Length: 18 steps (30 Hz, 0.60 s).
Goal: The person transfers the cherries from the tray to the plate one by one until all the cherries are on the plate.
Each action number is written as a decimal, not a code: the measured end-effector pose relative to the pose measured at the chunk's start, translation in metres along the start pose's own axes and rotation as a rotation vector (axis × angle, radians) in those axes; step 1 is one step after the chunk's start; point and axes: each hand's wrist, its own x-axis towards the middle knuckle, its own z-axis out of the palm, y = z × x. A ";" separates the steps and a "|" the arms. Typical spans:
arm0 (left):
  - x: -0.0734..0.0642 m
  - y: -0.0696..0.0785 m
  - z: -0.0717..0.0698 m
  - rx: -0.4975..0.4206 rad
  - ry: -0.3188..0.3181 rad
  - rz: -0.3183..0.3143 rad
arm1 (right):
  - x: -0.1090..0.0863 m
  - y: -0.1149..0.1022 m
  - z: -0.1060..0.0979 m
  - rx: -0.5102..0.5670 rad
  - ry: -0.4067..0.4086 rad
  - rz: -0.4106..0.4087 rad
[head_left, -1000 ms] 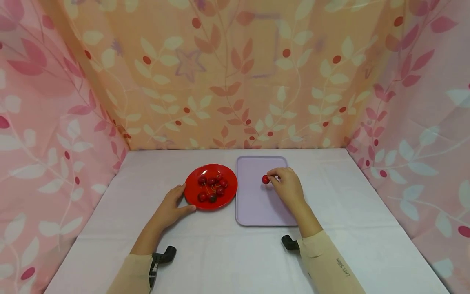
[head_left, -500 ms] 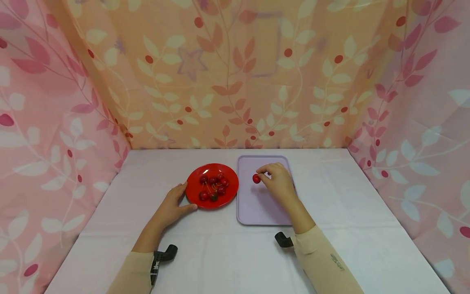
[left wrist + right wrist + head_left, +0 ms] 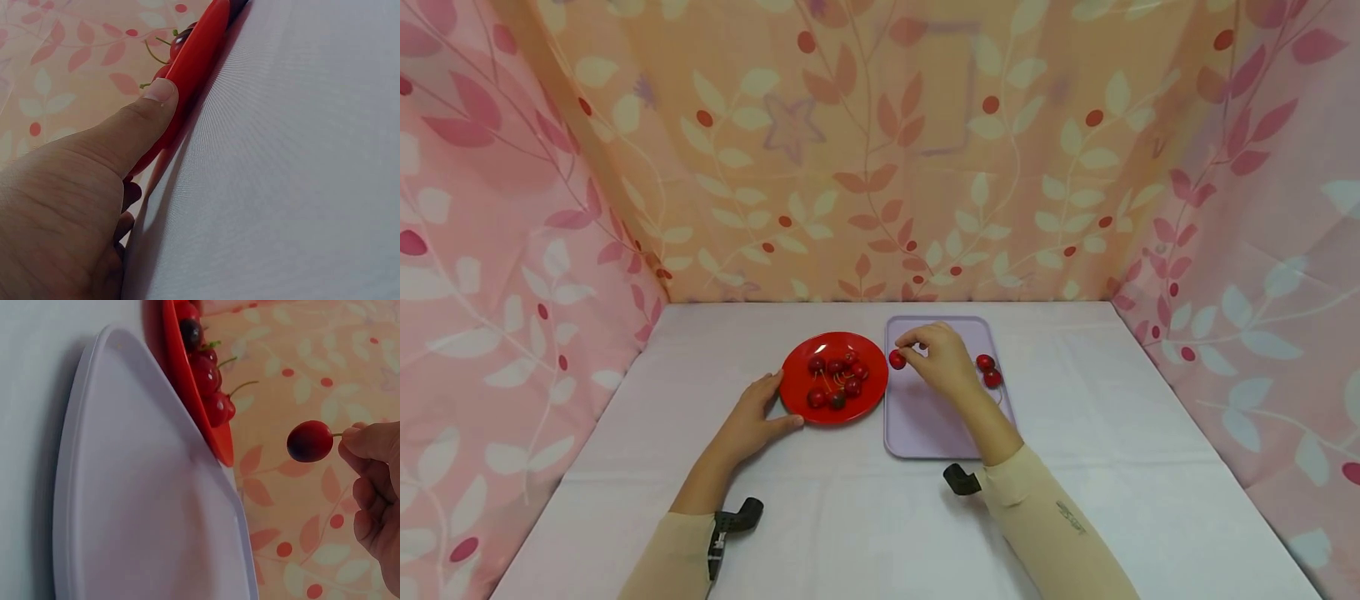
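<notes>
My right hand [image 3: 936, 358] pinches a red cherry [image 3: 897, 359] by its stem above the left edge of the lilac tray [image 3: 925, 425]. In the right wrist view that cherry [image 3: 310, 441] hangs apart from everything else, dark on one side. Two more cherries [image 3: 989, 371] lie together at the tray's right side. My left hand [image 3: 760, 421] holds the left rim of a round red plate [image 3: 797, 400], thumb at its near edge. Several cherries [image 3: 835, 367] with green stems lie on the plate. The left wrist view shows the thumb [image 3: 140, 119] against the plate's rim.
Plate and tray stand side by side on a white tablecloth [image 3: 850, 533]. Floral curtains [image 3: 880, 167] close off the back and both sides. A black wrist mount [image 3: 962, 479] sticks out from each sleeve.
My right hand has moved left across the tray with the cherry, toward the plate. The two cherries at the tray's right have come into sight. My left hand stays on the plate.
</notes>
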 end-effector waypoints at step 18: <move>0.000 0.000 0.000 -0.008 -0.002 0.000 | 0.020 -0.038 0.036 0.119 -0.067 -0.079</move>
